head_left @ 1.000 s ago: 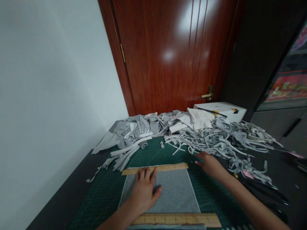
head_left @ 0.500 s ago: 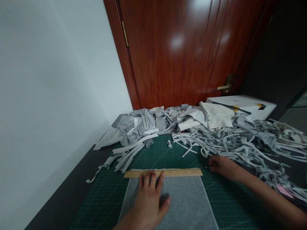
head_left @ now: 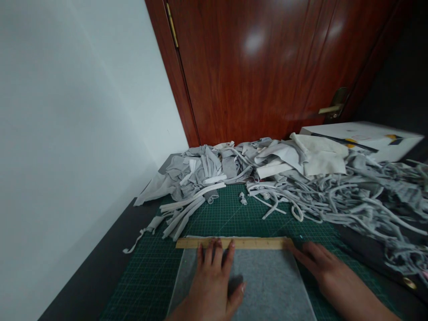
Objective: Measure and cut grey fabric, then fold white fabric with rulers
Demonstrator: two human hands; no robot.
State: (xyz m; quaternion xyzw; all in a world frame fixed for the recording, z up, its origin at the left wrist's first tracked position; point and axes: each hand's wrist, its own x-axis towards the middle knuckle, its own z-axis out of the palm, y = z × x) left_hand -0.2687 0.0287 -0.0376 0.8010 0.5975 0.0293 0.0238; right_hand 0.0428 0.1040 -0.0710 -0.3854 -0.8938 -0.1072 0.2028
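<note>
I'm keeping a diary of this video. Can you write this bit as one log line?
left hand: flat on grey fabric, fingers on wooden ruler | right hand: open beside ruler's right end | cutting mat underneath | fabric strips piled behind

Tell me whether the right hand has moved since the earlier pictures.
Yes. The right hand came from the grey strips to the wooden ruler's right end.

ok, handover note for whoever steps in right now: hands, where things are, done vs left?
Left hand: flat on the grey fabric sheet, fingertips on the wooden ruler. No grip on anything.
Right hand: open, fingers at the ruler's right end, on the green cutting mat.
Ruler lies across the sheet's far edge.
Done: a heap of cut grey strips lies beyond the mat.
Left: the sheet under the ruler looks uncut; no cutting tool in either hand.
</note>
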